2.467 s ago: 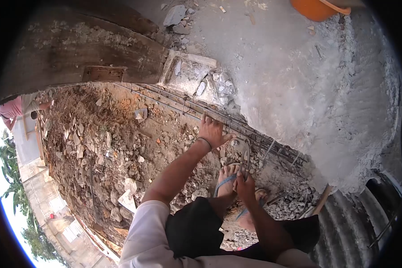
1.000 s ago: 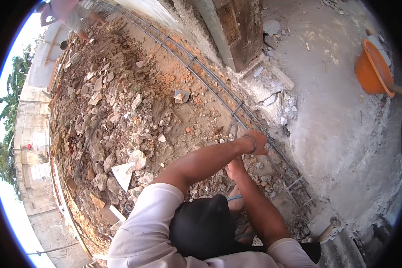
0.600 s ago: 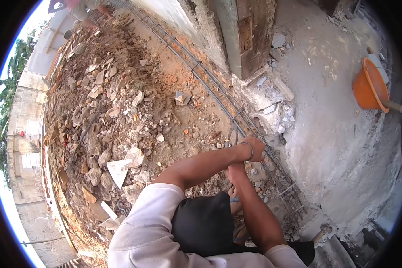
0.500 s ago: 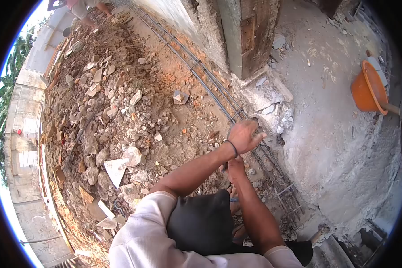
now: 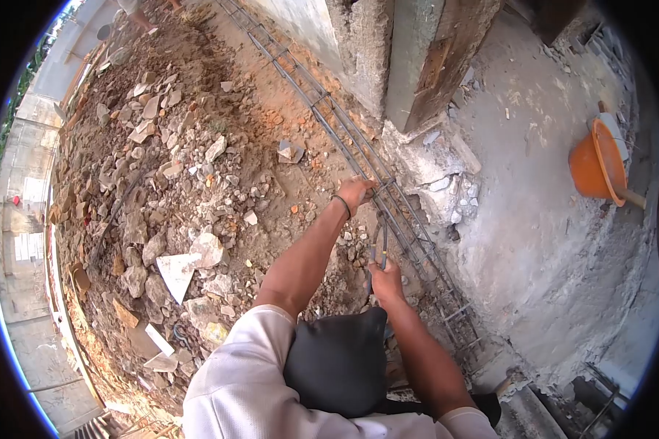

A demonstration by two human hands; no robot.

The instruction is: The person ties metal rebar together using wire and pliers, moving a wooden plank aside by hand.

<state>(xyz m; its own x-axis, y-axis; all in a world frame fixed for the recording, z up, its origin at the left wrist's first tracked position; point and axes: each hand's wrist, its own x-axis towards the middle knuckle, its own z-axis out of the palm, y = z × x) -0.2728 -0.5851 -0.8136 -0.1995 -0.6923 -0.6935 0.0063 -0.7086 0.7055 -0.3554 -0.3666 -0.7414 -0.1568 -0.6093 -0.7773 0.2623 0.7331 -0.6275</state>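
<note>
Head view: right hand (image 5: 386, 278) has fingers wrapped round the handles of long grey metal pincers with yellowish bands (image 5: 384, 243), tool head just beside a long dark steel rebar cage (image 5: 386, 182). Left hand (image 5: 355, 193), black wristband (image 5: 342, 205), reaches the cage; finger grip can't be made out. Cage lies between jagged pale rubble (image 5: 183, 183) and rough grey concrete slab (image 5: 534, 241) bearing an orange plastic tub (image 5: 592, 170)

We look through one head-worn camera, facing forward and steeply down, the shirt (image 5: 249, 388) close below us; the left hand (image 5: 356, 192) and right hand (image 5: 386, 281) lie near mid-view, and our wide, dark-rimmed circle reaches an orange bucket (image 5: 592, 168) well right of the right hand.
</note>
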